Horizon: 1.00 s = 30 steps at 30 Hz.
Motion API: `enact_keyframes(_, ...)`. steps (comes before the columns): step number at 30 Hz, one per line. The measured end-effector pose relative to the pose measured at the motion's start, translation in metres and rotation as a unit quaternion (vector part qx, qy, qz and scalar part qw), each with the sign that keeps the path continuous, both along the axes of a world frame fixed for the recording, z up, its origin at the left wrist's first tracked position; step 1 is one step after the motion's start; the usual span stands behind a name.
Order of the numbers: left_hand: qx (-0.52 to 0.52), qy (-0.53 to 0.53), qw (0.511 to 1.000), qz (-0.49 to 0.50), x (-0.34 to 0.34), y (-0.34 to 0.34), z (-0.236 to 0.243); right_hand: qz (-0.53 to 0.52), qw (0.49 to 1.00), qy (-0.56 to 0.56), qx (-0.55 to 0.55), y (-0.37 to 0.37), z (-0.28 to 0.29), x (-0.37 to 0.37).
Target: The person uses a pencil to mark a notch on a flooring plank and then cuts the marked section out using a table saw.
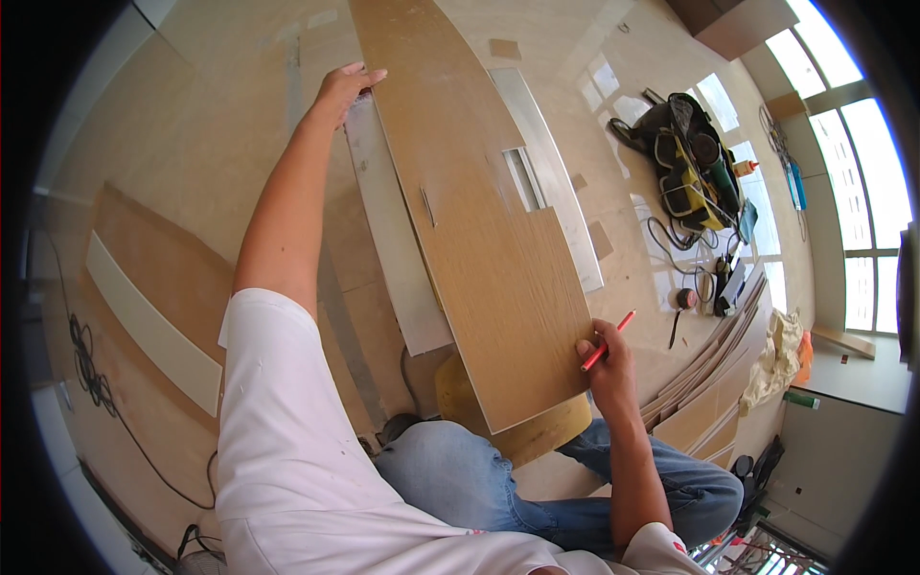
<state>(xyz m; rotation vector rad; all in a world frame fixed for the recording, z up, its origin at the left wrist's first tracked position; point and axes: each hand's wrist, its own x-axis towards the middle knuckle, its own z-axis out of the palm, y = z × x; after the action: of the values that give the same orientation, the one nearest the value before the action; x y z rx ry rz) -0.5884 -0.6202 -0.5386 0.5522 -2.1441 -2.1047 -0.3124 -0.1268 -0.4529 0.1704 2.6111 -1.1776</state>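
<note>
A long wood-grain board (489,316) with a rectangular cutout and a thin slot lies over pale boards (393,268), on a yellow support (527,431) that shows below its near end. My left hand (347,94) grips the board's left edge near the far end, thumb and fingers at the edge. My right hand (609,369) is at the near right edge of the board, with a red pencil (621,326) held in its fingers.
A tool bag (685,177), cables, a tape roll (686,299) and stacked board strips (704,369) are on the right. A white strip (153,321) lies on brown sheeting at left, beside a black cable (91,374). Windows line the far right wall.
</note>
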Motion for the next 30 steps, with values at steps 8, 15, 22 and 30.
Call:
enact_keyframes(8, -0.003, -0.004, 1.000, 0.002, 0.007, 0.007, 0.008, 0.017, 1.000, 0.015, 0.009, 0.001, 0.002, 0.001)
enact_keyframes(15, 0.039, 0.019, 0.999, -0.008, 0.011, 0.009, 0.007, 0.004, 1.000, 0.001, -0.005, 0.001, 0.001, 0.003)
enact_keyframes(22, 0.039, 0.029, 0.999, -0.008, 0.011, 0.008, 0.001, 0.002, 1.000, 0.000, -0.002, 0.004, 0.000, 0.005)
enact_keyframes(30, 0.045, 0.037, 0.998, -0.013, 0.017, 0.011, 0.005, 0.001, 1.000, -0.004, -0.012, 0.007, -0.005, 0.006)
